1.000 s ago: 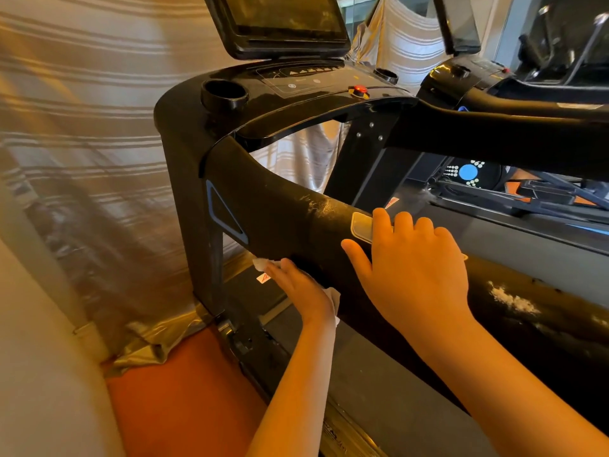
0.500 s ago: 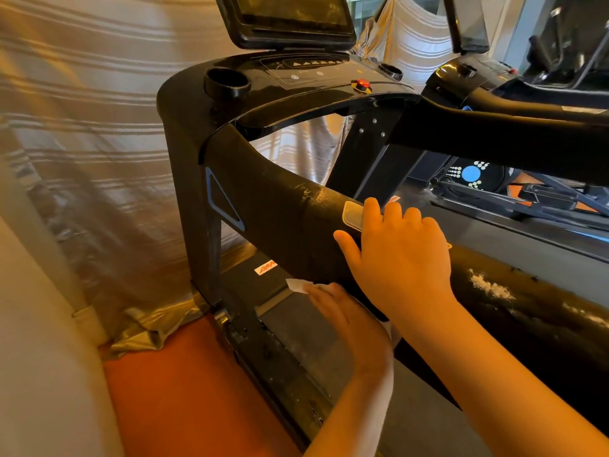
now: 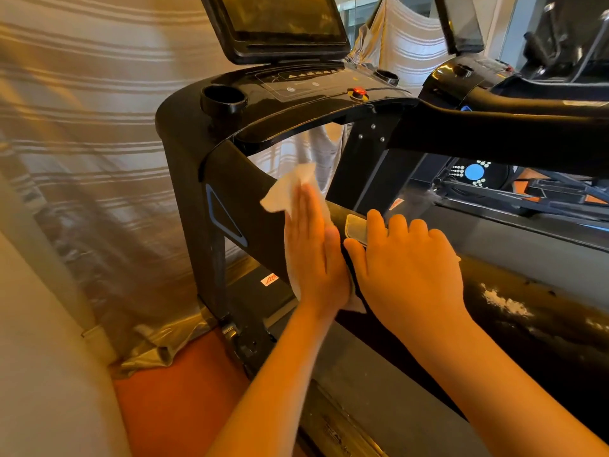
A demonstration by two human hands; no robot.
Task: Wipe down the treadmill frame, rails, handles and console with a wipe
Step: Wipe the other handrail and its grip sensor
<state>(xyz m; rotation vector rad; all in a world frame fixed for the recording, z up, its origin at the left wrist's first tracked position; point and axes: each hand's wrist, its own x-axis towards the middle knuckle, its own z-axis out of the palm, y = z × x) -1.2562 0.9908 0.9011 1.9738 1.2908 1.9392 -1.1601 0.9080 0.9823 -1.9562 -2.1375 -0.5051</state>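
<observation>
The person is working with both arms uncovered. The left hand and the right hand are showing bare. Behind each wrist, the left forearm and the right forearm are running bare and slim to the lower edge of view. The fingernails seem to be trimmed short, though soft focus and warm light are making that hard to confirm.

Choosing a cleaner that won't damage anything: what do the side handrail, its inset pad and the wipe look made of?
Handrail: black matte rubbery or foam coating, white flaked patches. Inset pad: pale, brushed-metal sheen, probably. Wipe: thin white nonwoven or paper, creased.
</observation>
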